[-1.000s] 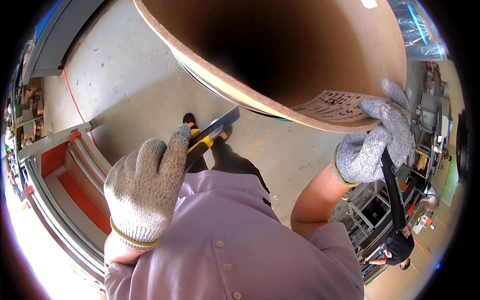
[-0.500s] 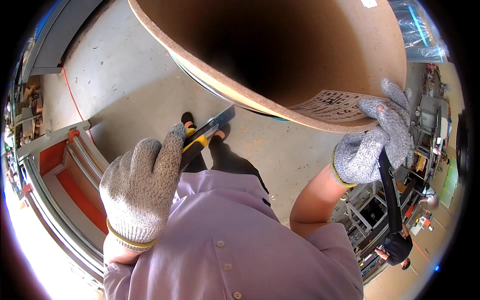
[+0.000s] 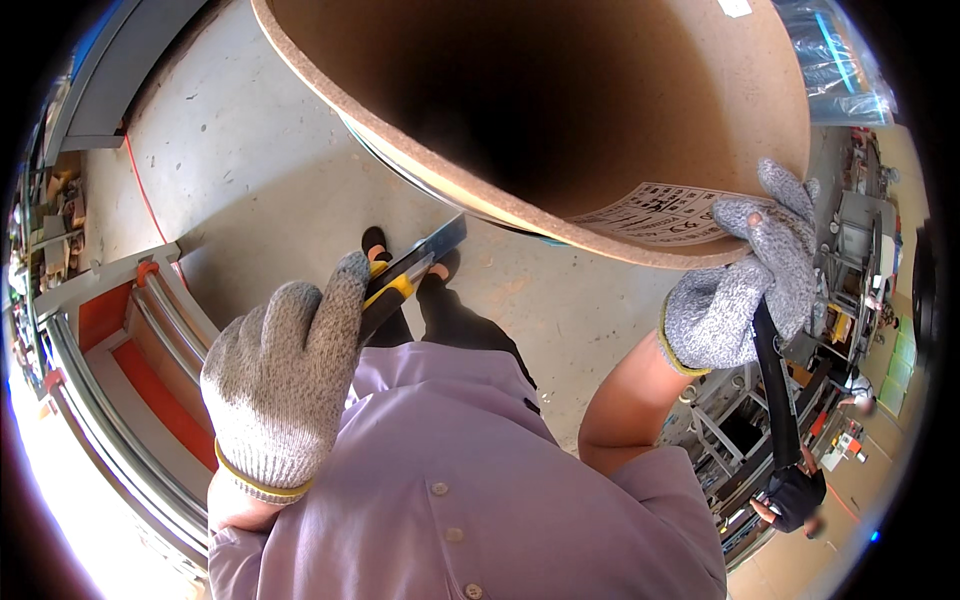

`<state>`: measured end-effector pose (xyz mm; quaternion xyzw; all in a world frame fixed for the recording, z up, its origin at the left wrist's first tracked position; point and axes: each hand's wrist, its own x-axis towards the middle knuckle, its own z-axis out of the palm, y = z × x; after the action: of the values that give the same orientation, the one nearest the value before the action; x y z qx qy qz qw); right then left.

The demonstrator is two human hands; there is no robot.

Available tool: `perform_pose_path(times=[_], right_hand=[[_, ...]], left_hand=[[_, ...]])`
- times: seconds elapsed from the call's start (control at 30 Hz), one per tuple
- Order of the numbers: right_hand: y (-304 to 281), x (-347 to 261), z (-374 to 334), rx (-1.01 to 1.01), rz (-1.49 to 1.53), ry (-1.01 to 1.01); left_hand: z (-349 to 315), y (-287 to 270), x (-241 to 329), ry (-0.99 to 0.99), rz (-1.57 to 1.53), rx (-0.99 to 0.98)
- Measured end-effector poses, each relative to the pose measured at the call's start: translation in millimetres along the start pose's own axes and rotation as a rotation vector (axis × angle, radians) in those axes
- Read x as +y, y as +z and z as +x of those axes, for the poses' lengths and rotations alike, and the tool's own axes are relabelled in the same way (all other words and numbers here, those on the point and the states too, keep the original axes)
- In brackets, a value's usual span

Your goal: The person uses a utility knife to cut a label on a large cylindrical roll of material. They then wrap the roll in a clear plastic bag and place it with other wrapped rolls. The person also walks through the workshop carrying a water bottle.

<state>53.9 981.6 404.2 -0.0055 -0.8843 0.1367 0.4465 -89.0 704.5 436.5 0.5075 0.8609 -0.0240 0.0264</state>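
My left hand (image 3: 280,385), in a grey knit glove with a yellow cuff, is closed around a utility knife (image 3: 398,285) with a yellow and black handle. Its broad blade points up and right, just below the rim of a large brown cardboard tube (image 3: 690,110), apart from it. The tube's dark open end faces me, with a printed white label inside its lower right wall. At that rim is my gloved right hand (image 3: 745,285), thumb and fingers near the label. A long black handle-like bar (image 3: 777,390) runs down from its grip; the bar's upper end is hidden in the fingers.
To the left stands a frame with metal rollers (image 3: 165,315) and orange panels. A red cable (image 3: 143,185) crosses the grey floor beside a grey cabinet (image 3: 125,75). Clear plastic wrapping (image 3: 835,60) is at upper right. Shelving and a person in black (image 3: 795,500) are farther right.
The tube's rim has shifted slightly left and down, and my right hand has moved a little left with it. My left hand and the knife are nearly still.
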Motion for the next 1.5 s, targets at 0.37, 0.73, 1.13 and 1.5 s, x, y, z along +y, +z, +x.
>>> perform_pose_path(times=[0.37, 0.73, 1.13, 1.5], right_hand=[[3.9, -1.5, 1.5, 0.014, -0.043, 0.004], [4.5, -3.7, 1.6, 0.036, -0.05, 0.025], [6.2, -7.0, -0.9, 0.056, -0.01, 0.077], [4.2, -5.2, -0.6, 0.037, -0.01, 0.05]], left_hand=[[1.7, 0.2, 0.0, -0.015, 0.015, -0.006], [3.1, -1.1, 1.0, -0.012, -0.006, 0.004], [1.7, -0.4, 0.9, -0.017, -0.005, -0.012], [0.7, -1.4, 0.1, -0.022, -0.021, -0.02]])
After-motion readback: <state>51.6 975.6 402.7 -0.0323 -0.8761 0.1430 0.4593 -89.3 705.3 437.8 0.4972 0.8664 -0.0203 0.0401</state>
